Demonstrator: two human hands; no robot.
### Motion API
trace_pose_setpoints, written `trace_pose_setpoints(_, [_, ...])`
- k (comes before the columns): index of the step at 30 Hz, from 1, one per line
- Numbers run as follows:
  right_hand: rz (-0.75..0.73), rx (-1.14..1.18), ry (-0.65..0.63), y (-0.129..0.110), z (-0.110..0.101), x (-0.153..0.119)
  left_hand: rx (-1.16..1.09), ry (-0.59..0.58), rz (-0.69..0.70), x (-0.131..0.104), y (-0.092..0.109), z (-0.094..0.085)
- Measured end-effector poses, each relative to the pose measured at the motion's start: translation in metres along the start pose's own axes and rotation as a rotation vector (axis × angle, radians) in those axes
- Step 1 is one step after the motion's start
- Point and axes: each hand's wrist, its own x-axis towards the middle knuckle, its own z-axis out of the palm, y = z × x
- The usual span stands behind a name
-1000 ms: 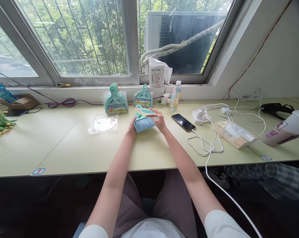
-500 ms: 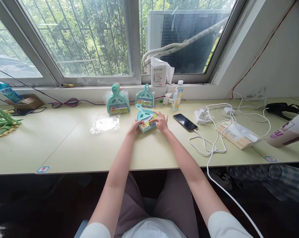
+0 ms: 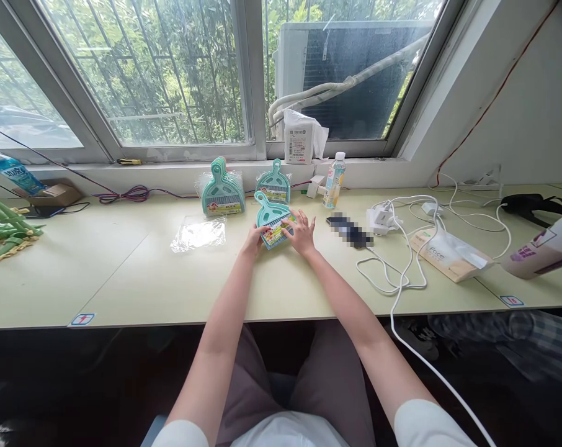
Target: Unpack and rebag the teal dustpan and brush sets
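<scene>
The left hand (image 3: pixel 252 241) has its grip on one side of the green dustpan (image 3: pixel 268 216), maybe to steady it. The right hand (image 3: pixel 302 234) is loose and spread on the label (image 3: pixel 275 233). The dustpan tilts over the tabletop (image 3: pixel 169 285). More dustpans (image 3: pixel 223 191) stand behind, likely out of the way.

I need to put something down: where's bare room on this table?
Widest: pale-green tabletop between green plant stalks and the clear crinkled plastic wrapper. Smaller: this side of the turquoise plastic dustpan, between the forearms. Crowded: the right, with looped white cable and beige tissue pack.
</scene>
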Motion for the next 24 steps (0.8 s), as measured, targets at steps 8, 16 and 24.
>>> trace_pose_setpoints(8, [0.045, 0.063, 0.052, -0.005, 0.0, -0.001, -0.003, 0.046, 0.032, 0.001, -0.001, 0.0])
trace_pose_setpoints(16, [0.632, 0.919, 0.246, -0.017, 0.002, 0.004, -0.078, 0.023, 0.124, 0.005, -0.002, -0.001])
trace_pose_setpoints(24, [0.793, 1.557, -0.098, -0.027, 0.01, 0.004, -0.051, -0.027, 0.127, 0.004, -0.001, 0.0])
